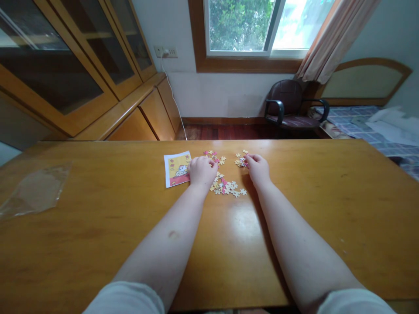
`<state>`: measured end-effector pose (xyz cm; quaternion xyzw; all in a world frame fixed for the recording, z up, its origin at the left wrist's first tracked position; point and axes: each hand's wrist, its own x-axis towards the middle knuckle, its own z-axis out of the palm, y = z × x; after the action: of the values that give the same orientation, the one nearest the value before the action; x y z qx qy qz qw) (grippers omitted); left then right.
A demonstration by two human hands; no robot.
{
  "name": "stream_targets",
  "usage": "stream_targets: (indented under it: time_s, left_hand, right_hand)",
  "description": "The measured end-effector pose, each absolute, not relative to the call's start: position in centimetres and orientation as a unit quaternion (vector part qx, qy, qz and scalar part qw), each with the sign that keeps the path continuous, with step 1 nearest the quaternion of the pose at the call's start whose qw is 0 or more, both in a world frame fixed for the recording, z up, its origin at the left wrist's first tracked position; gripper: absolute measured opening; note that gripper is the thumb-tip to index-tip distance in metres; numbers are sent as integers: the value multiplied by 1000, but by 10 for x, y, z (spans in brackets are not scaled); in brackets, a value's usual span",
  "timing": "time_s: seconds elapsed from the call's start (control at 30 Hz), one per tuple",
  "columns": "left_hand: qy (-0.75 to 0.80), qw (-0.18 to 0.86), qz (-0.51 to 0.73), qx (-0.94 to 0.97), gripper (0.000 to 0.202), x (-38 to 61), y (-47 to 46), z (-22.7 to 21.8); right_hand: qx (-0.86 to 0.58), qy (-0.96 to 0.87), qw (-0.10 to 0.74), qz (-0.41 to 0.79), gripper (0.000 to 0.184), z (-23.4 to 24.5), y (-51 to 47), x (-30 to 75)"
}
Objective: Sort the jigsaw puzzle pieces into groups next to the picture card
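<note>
My left hand point(202, 171) is closed, with thumb and fingertips together at a pink jigsaw puzzle piece. Its knuckles overlap the right edge of a picture card point(177, 169) showing white cartoon figures on yellow and pink. My right hand point(259, 169) pinches at a small group of puzzle pieces point(241, 162); its fingertips partly hide the piece there. Between the hands and nearer to me lies a loose pile of cream, yellow and pink puzzle pieces point(231, 186). More pieces point(222, 159) are scattered beyond my left fingers, some partly covered by the hand.
Everything lies on a glossy wooden table point(98, 209). A clear plastic bag point(36, 189) rests flat at the left. Beyond the far edge are a wooden cabinet point(131, 107), a white cable point(173, 96), a dark armchair point(288, 102) and a bed point(353, 120).
</note>
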<state>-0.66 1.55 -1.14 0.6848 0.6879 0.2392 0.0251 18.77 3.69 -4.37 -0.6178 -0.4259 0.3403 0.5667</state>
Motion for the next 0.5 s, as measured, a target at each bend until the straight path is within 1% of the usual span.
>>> stream_targets:
  time_s: [0.13,0.27,0.37,0.5]
  left_hand:
    - [703,19,244,668,19,-9,15,-10]
    - [694,52,240,677,25,-8,13,-4]
    - [685,76,195,698,29,-3,9,0]
    - [678,55,117,723,28,12,-3,4]
  right_hand:
    - [-618,-429,566,339,29,-45,38,187]
    - [-618,-431,563,340,29,-44,38,187]
    - [-616,-428,567,341,28,-42,37,186]
    - [-618,-432,562,340,29,-42,37,187]
